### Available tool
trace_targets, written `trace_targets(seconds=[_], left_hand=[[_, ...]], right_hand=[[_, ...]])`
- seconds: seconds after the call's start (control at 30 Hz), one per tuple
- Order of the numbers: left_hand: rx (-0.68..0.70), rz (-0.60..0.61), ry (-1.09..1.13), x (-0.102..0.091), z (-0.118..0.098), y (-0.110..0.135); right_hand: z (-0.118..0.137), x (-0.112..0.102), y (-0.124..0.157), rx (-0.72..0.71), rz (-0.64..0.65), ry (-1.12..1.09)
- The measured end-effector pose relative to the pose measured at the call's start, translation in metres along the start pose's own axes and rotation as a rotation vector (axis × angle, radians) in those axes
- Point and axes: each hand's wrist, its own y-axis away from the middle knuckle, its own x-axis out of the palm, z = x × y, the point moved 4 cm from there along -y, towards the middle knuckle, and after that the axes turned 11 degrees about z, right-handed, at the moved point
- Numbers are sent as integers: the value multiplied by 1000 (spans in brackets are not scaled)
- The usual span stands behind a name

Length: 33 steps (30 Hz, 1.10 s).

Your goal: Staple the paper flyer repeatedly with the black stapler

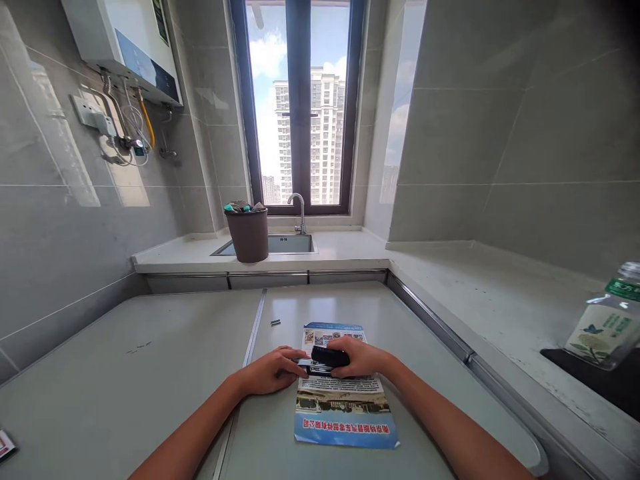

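Observation:
A black stapler (330,357) lies across a printed leaflet (345,437) on the pale table. Its top cover looks raised from its base, and a silver metal part sticks out at its left end. My right hand (357,357) is closed around the right end of the stapler. From the other side, my left hand (275,370) has its thumb and fingertips closed at the metal part. Whether any staples are inside I cannot make out. Beyond my left hand, short strips of staples (275,323) rest on the table.
A brown bucket (249,237) with things in it stands by the sink (290,245) and tap (299,213). On the right counter, a plastic bottle (605,323) stands by a black flat item (595,377). A metal strip (255,327) runs along the table.

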Motion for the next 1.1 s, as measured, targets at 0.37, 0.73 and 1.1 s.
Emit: trace_targets(seconds=[0.37,0.73,1.1], left_hand=[[16,-105,109,-1,5,-1],[-40,-587,590,7,33,-14],[-34,-399,1450,18,13,-23]], right_hand=[[10,-11,0,-133,-202,33],[17,-5,3,-115,-552,440],[44,9,4,-256,-659,1029]])
